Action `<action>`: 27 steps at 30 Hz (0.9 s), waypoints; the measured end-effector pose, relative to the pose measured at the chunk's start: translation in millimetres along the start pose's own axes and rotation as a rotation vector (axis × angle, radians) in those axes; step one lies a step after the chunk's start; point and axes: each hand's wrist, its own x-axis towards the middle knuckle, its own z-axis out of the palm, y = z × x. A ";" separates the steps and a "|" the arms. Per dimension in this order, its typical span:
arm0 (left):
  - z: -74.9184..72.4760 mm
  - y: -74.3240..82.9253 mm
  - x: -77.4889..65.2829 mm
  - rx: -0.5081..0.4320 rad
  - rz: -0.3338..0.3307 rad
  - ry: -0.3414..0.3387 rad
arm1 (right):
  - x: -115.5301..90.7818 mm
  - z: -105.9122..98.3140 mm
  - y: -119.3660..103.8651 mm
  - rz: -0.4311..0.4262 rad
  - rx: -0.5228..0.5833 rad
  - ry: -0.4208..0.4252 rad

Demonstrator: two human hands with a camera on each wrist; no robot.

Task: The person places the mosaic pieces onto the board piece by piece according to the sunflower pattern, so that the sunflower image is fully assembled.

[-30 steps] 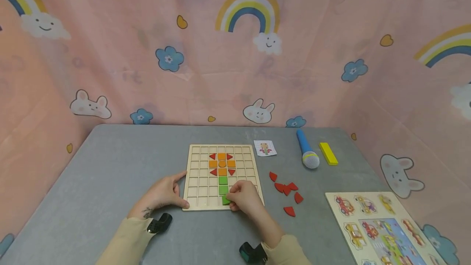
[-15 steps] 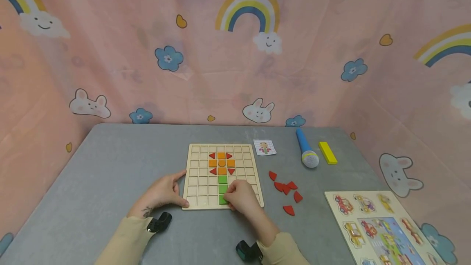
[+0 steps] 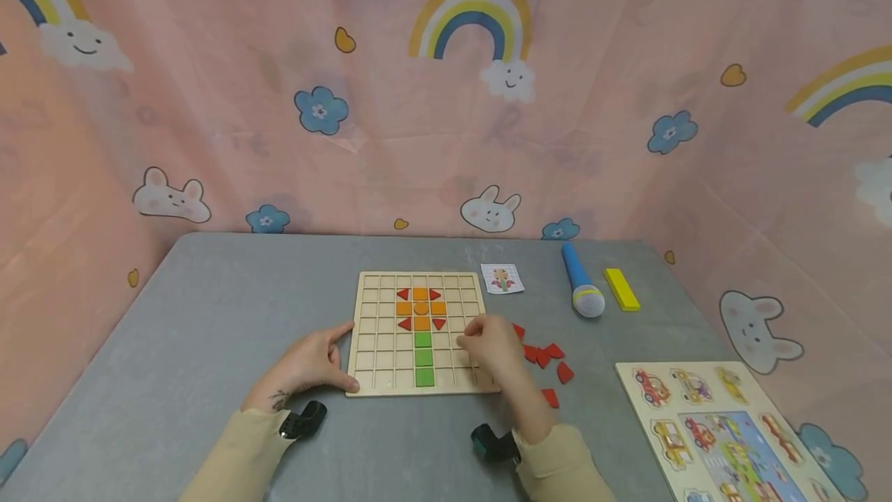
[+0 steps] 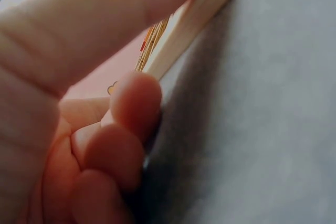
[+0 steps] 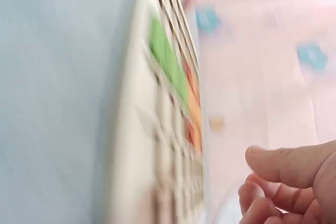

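Observation:
A wooden grid board (image 3: pixel 376 362) lies on the table. Orange squares (image 3: pixel 420 294) and an orange round piece (image 3: pixel 421 308) form a cross in it, with red triangles (image 3: pixel 404 324) at the corners. Three green squares (image 3: pixel 423 358) run below in a column. My left hand (image 3: pixel 307 366) rests at the board's left edge, thumb and index finger extended against it, the other fingers curled. Above the board's right part, my right hand (image 3: pixel 491 347) is raised, fingers loosely bent; the right wrist view shows nothing between its thumb and fingers (image 5: pixel 278 166). Red fan-shaped pieces (image 3: pixel 565 372) lie just right, partly hidden by that hand.
A small picture card (image 3: pixel 502 279) lies beyond the board's right corner. Farther right are a blue toy microphone (image 3: pixel 577 277) and a yellow block (image 3: pixel 622 290). A vehicle puzzle board (image 3: pixel 669 393) occupies the front right. A pink patterned curtain (image 3: pixel 390 153) hangs behind the table.
My right hand has let go of the lowest green square, now flat in the column, and moved up and right toward the red pieces. The left hand has stayed at the board's edge.

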 end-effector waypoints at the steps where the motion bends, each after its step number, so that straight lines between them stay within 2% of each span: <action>1: 0.0 0.1 0.0 -0.001 0.000 0.000 | 6.3 -8.5 4.9 0.023 -0.024 0.018; 5: -0.2 0.4 -0.1 -0.010 -0.004 -0.002 | 29.1 -34.1 27.2 0.137 -0.134 0.058; 8: -0.3 0.7 -0.2 -0.004 -0.005 -0.004 | 39.0 -42.7 41.0 0.176 -0.222 0.055; 12: -0.5 1.5 -0.2 0.015 0.006 -0.005 | 43.7 -44.7 52.2 0.173 -0.328 0.032; 16: -0.6 1.3 -0.3 0.017 0.012 -0.010 | 44.9 -42.5 58.4 0.166 -0.359 0.019; 19: -0.8 0.8 -0.1 0.006 0.021 -0.016 | 44.7 -41.1 60.8 0.157 -0.338 0.026; 22: -0.6 -0.1 0.2 0.001 0.024 -0.018 | 43.8 -39.1 59.9 0.141 -0.265 0.042; 27: -0.1 -1.5 0.2 0.004 0.022 -0.017 | 40.5 -30.3 43.0 0.047 -0.009 0.034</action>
